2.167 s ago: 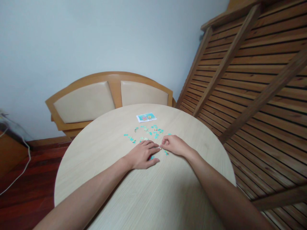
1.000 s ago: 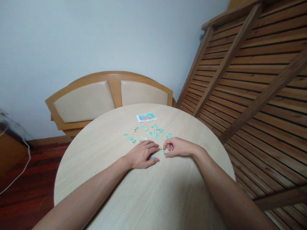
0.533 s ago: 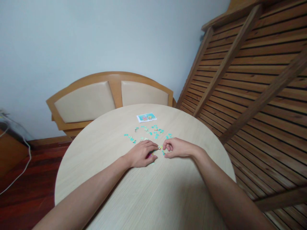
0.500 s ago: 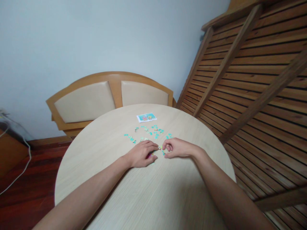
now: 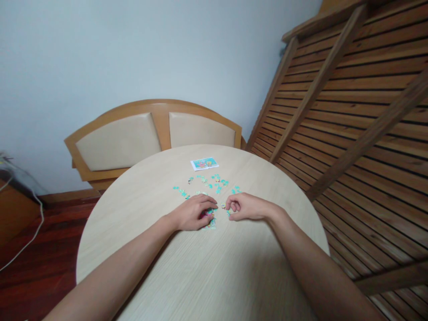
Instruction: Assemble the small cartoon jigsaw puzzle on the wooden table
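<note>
My left hand (image 5: pixel 197 212) rests over a partly joined jigsaw puzzle (image 5: pixel 210 226), covering much of it. Its fingers are bent, with the thumb apart from them, and pink and teal show under the thumb. My right hand (image 5: pixel 246 206) lies on its side to the right, fingers curled. At its thumb and forefinger tips is a small teal puzzle piece (image 5: pixel 228 213); the exact grip is too small to see. Between the two hands lies a yellowish puzzle piece (image 5: pixel 223 206), close to the right fingertips.
Loose puzzle pieces (image 5: pixel 218 183) are scattered beyond my hands on the round table (image 5: pixel 133 209). Farther back lies a picture card (image 5: pixel 204 164). A padded headboard (image 5: pixel 123 138) stands behind the table, and a slatted wooden panel (image 5: pixel 351 102) leans at the right.
My left hand has drawn back slightly to the left, away from the yellowish piece, baring more of the joined puzzle. My right hand has hardly moved.
</note>
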A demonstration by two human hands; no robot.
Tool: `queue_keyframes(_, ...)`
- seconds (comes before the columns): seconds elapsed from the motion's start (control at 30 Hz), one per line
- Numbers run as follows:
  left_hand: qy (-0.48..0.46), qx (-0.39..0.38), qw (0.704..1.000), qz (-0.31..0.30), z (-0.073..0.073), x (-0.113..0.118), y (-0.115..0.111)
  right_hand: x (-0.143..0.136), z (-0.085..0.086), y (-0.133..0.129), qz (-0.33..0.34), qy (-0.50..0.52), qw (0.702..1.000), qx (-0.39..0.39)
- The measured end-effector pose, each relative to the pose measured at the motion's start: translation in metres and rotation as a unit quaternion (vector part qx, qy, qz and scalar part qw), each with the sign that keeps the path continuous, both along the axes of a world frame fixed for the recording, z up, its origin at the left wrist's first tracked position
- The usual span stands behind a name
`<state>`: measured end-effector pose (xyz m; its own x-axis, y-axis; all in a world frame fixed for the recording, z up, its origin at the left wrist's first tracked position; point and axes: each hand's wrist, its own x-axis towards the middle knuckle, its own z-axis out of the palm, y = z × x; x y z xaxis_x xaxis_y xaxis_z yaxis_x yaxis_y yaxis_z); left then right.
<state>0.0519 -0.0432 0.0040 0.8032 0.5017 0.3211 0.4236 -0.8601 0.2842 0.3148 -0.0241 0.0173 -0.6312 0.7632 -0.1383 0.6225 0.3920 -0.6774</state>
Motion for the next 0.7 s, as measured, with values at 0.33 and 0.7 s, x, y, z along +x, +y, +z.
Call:
queue_keyframes(0.33, -0.008, -0.006, 1.000, -0.011, 0.001, -0.010, 0.004, -0.008, 0.006, -0.007, 0.006, 0.043, 0.999, -0.024)
queue_keyframes(0.7, -0.011, -0.030, 0.999, -0.011, 0.001, -0.011, 0.004, -0.027, -0.007, -0.006, 0.006, 0.132, 0.991, -0.009)
